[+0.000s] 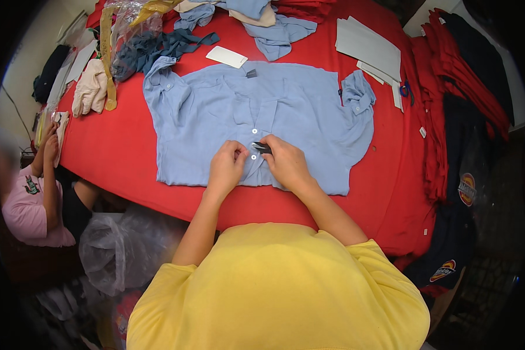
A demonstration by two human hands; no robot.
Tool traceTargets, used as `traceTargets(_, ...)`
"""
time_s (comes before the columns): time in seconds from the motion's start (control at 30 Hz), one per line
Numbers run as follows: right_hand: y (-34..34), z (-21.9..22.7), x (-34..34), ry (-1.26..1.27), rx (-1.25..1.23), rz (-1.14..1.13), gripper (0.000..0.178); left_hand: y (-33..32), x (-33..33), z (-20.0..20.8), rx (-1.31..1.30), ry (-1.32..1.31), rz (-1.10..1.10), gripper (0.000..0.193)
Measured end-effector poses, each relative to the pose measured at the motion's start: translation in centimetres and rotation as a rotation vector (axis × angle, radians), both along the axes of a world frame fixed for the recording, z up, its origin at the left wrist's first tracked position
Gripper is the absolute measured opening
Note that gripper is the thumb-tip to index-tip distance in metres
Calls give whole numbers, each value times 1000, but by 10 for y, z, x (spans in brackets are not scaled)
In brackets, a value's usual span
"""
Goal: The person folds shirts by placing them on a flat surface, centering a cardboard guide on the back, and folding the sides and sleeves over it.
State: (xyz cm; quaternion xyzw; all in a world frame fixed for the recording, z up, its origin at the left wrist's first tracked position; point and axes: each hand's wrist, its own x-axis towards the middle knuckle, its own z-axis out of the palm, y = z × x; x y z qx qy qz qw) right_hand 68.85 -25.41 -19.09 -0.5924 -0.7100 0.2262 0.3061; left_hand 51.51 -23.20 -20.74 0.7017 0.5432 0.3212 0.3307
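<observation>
A light blue short-sleeved shirt (210, 116) lies spread out on the red-covered table in front of me, collar end away from me. White buttons run down its front, one of them a button (254, 132) just beyond my fingers. My left hand (227, 166) is pinched closed at the left edge of the button placket, on the shirt's cloth. In my right hand (289, 163) are small black thread snips (262, 147), their tips pointing left at the placket between two buttons. Any thread there is too small to make out.
A white tag (226, 57) lies by the collar. White card sheets (367, 49) and blue-handled scissors (406, 90) are at the far right, near stacked red garments (431, 134). Dark teal cloth strips (163, 49) lie far left. A seated person (38, 198) works at the table's left edge.
</observation>
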Motion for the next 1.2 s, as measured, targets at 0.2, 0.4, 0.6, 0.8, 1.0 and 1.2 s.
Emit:
traceTargets(0.2,1,-3,-3,-127,107,33,21,0,0,7,-16,-5,-6,15)
traceTargets(0.4,4,-7,-3,-5,89,-71,21,-3,-6,3,29,54,-69,15)
traceTargets(0.6,-13,-5,0,282,-132,-12,31,-13,-3,-3,248,162,-107,12)
traceTargets(0.8,-19,-1,7,48,-62,-2,25,-10,-10,13,-61,38,-83,12)
traceTargets(1.0,-20,8,-2,-106,-44,37,21,-9,-12,16,-171,-30,-86,13)
traceTargets(1.2,-17,12,-10,-241,-88,37,20,-11,-10,10,-75,-67,-69,17)
